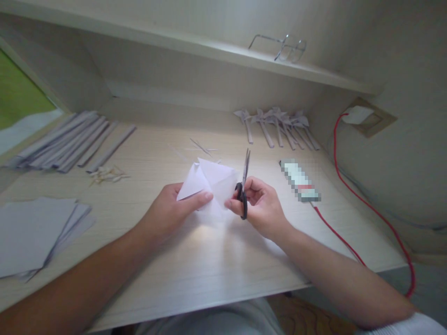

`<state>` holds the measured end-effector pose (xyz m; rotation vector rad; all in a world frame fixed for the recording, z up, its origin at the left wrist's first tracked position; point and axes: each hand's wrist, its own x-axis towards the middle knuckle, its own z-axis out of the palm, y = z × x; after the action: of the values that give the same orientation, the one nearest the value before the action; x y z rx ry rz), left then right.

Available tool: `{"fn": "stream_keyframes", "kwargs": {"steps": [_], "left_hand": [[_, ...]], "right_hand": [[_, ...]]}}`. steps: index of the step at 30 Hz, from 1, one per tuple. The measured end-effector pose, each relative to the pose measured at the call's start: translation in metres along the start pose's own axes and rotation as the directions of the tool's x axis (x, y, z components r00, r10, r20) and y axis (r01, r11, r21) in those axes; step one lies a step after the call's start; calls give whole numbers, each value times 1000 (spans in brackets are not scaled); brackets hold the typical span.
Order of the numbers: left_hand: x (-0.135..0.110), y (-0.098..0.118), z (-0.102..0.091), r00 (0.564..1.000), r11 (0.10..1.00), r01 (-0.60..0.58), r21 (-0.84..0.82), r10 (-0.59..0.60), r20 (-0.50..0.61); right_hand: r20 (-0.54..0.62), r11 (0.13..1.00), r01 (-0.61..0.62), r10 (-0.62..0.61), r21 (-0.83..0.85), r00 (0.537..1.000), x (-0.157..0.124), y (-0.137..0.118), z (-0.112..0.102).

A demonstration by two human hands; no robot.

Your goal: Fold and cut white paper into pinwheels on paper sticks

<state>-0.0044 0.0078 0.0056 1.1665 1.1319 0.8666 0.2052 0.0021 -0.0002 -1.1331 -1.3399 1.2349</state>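
You were sitting at a pale wood-grain desk (167,284), with a long shelf (167,41) running across above its back part. A row of rolled paper tubes (73,139) lay slantwise at the back left, most of them bunched together and touching. Nearer you on that side was a loose, fanned stack of white paper sheets (31,232). At the back right, a bunch of paper pinwheels (275,116) lay with their stems pointing roughly your way. Your left hand (178,202) was pinching a folded white paper piece (216,177), thumb pressed on top, and that piece was up in front of you around the middle of the desk. Your right hand (265,204) was gripping black-handled scissors (243,186) by the loops, blades pointing away from you, right beside the paper's right edge; I couldn't tell if they touched it. Farther right lay a phone (300,180), screen pixelated, with a red cable (338,237) plugged in. Up on the shelf sat thin-framed eyeglasses (282,45), and a white charger (356,114) was in the wall outlet. Smallest stuff: a little heap of pale bits (108,175) just below the tubes, and some skinny slivers (200,147) just beyond your paper.
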Motion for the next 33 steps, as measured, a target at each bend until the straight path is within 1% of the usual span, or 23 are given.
{"fn": "stream_keyframes", "kwargs": {"steps": [2, 4, 7, 9, 10, 12, 14, 16, 19, 21, 23, 25, 29, 31, 33], "left_hand": [[0, -3, 0, 1000, 999, -15, -34, 15, -11], [-1, -3, -2, 999, 997, -47, -67, 48, 10], [-4, 3, -5, 984, 975, -115, -188, 137, 112], [-5, 7, -7, 972, 954, -122, -275, 171, 163], [-5, 9, -7, 972, 953, -106, -284, 159, 170], [-3, 8, -8, 984, 974, -44, -224, 81, 160], [-1, 5, -7, 992, 992, 7, -125, 9, 129], [1, 1, -5, 996, 999, 19, -47, -15, 89], [1, -1, -4, 999, 999, 29, 25, -29, 21], [1, 0, -4, 1000, 1000, 19, 8, -19, -8], [1, 2, -6, 998, 997, -37, -62, 34, -47], [2, 6, -7, 987, 982, -123, -146, 106, -124], [3, 17, -12, 932, 923, -294, -247, 220, -289], [3, 21, -15, 907, 900, -351, -259, 259, -332], [4, 22, -17, 892, 890, -377, -257, 274, -360]], "right_hand": [[-9, 1000, 19, -20, -15, 1000, -1, 0, 1], [-48, 1000, 11, -12, -23, 999, -1, -1, 1], [-72, 999, 23, -25, -33, 997, 2, -1, -2], [-54, 996, 66, -69, -57, 996, 3, -1, -4], [-35, 994, 87, -90, -70, 995, 2, 0, -5], [16, 988, 118, -117, -100, 993, 1, 1, -6], [79, 981, 136, -126, -138, 989, -1, 2, -6], [123, 974, 145, -125, -175, 985, -3, 3, -5], [142, 974, 142, -118, -173, 983, -3, 1, -3], [130, 981, 121, -102, -154, 986, -3, -1, -3], [114, 986, 87, -71, -145, 991, -1, -3, -4], [118, 987, 48, -30, -152, 993, 1, -5, -6], [189, 974, -35, 78, -222, 979, 3, -9, -11], [229, 953, -77, 149, -294, 962, 3, -11, -12], [263, 927, -98, 202, -361, 944, 3, -12, -11]]}}
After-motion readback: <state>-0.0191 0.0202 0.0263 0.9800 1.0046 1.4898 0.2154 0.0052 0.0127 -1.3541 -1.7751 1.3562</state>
